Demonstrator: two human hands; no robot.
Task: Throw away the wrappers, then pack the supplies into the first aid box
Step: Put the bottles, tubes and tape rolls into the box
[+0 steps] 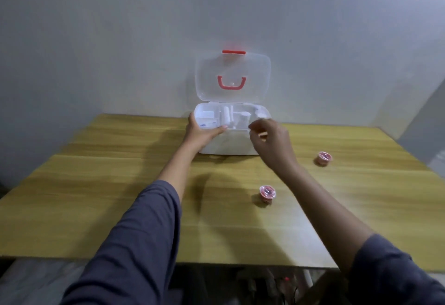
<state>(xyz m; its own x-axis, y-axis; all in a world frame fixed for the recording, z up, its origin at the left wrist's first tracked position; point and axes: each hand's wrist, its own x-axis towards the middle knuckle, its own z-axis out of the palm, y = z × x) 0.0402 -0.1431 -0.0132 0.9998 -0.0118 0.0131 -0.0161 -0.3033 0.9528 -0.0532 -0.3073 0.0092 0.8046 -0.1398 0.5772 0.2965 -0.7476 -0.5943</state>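
A white first aid box (228, 144) stands open at the far middle of the wooden table, its clear lid (233, 76) with red handle and latch upright. White rolls, packets and small bottles lie in its compartments. My left hand (201, 133) grips the box's front left rim, thumb over the edge. My right hand (271, 143) hovers at the front right rim with fingers loosely curled; nothing shows in it. Two small pink round containers sit on the table: one (267, 194) near the middle, one (323, 158) at the right.
The wooden table (96, 184) stands against a pale wall. Its near edge runs across the bottom, with cables and dark items on the floor below (265, 283). A grey panel rises at the far right (428, 121).
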